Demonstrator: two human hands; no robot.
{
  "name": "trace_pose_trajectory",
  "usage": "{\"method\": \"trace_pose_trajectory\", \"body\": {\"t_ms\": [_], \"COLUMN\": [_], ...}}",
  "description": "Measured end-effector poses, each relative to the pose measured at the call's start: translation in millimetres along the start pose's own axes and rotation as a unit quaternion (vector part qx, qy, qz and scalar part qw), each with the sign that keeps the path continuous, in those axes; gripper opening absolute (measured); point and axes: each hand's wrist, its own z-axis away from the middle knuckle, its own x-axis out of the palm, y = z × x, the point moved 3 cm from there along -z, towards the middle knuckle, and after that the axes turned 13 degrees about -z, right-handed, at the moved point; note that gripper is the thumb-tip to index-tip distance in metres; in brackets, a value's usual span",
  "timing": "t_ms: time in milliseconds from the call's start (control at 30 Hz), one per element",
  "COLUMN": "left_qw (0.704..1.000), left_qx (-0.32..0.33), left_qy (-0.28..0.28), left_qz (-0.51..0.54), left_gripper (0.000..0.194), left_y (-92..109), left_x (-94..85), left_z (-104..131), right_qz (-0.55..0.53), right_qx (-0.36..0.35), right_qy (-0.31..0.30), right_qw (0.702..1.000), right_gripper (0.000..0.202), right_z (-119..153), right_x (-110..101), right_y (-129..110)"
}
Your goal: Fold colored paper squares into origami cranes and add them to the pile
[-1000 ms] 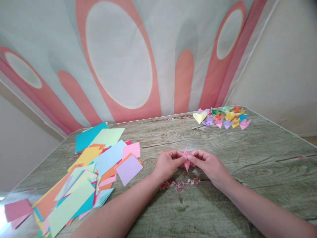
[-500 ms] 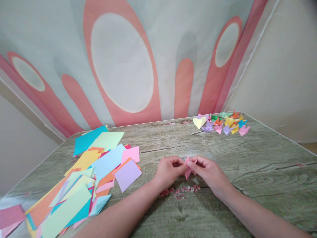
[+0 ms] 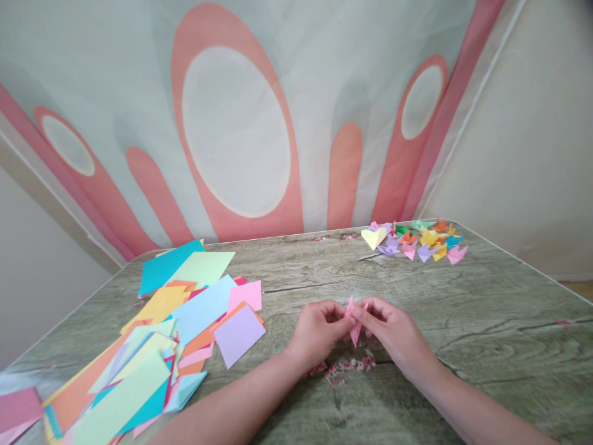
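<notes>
A small piece of pink folded origami paper [image 3: 355, 334] with pointed tips is held just above the wooden-patterned table [image 3: 296, 272]. My left hand [image 3: 319, 330] pinches it from the left, thumb and fingers closed on its edge. From the other side my right hand [image 3: 389, 330] grips it too, the thumb lying across its middle. Both thumbs almost meet over the paper, and part of it is hidden behind the fingers. Below the hands the table top shows a pink flower print [image 3: 340, 369].
Loose coloured paper sheets [image 3: 125, 395] spread over the left side, with a lilac square [image 3: 239, 335] nearest my left hand. At the back right sit several small folded paper figures [image 3: 410, 248] beside a pale yellow paper heart [image 3: 374, 237]. A patterned backdrop [image 3: 315, 154] hangs behind the table.
The view has tilted up slightly, so the hands and table sit lower in the picture. Both hands keep hold of the pink origami paper, which has turned a little.
</notes>
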Motion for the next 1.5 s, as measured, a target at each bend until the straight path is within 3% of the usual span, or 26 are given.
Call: {"method": "trace_pose_trajectory", "body": {"t_ms": [200,367,600,667,767,933,1033,1100,1200,1333,1500], "left_qw": [0.999,0.999,0.996,0.995,0.992,0.995,0.99,0.986,0.979,0.968,0.951], "left_qx": [-0.007,-0.005,-0.011,-0.006,-0.001,0.017,0.05,0.034,-0.022,-0.071,-0.098], "left_qy": [0.034,0.026,0.021,0.049,0.097,-0.002,-0.034,-0.028,-0.011,-0.006,-0.035], "left_qz": [0.026,0.04,0.085,0.082,0.075,0.101,0.129,0.161,0.204,0.24,0.29], "left_gripper": [0.026,0.024,0.026,0.026,0.023,0.027,0.026,0.027,0.03,0.032,0.029], "left_y": [-5.8,-7.0,-4.1,-4.0,-3.2,4.9,9.1,6.5,-2.4,-10.9,-15.5], "left_x": [-5.7,-4.0,-3.9,-4.8,-4.4,9.2,11.5,8.8,1.8,-4.8,-2.7], "left_z": [-4.2,-4.9,-5.5,-5.9,-4.5,4.0,7.1,5.1,-1.1,-6.6,-6.5], "right_qz": [0.032,0.027,0.005,0.018,0.078,0.208,0.249,0.253,0.236,0.204,0.141], "right_qx": [0.012,-0.013,-0.001,-0.007,-0.064,-0.238,-0.289,-0.306,-0.296,-0.24,-0.201], "right_qy": [-0.032,-0.033,-0.007,0.016,0.071,0.089,0.063,0.035,0.01,0.045,-0.016], "right_qw": [0.999,0.999,1.0,1.0,0.992,0.945,0.922,0.917,0.926,0.948,0.969], "right_gripper": [0.035,0.032,0.031,0.03,0.024,0.013,0.007,0.008,0.016,0.019,0.018], "right_z": [0.8,1.4,1.9,3.2,5.1,9.6,11.6,12.0,10.4,6.2,4.7], "right_x": [-1.2,-1.1,0.1,0.0,-2.8,-2.6,1.2,3.9,3.5,-4.9,-2.1], "right_y": [4.8,0.2,3.7,1.9,-5.8,-17.7,-17.4,-16.3,-14.5,-11.4,-8.6]}}
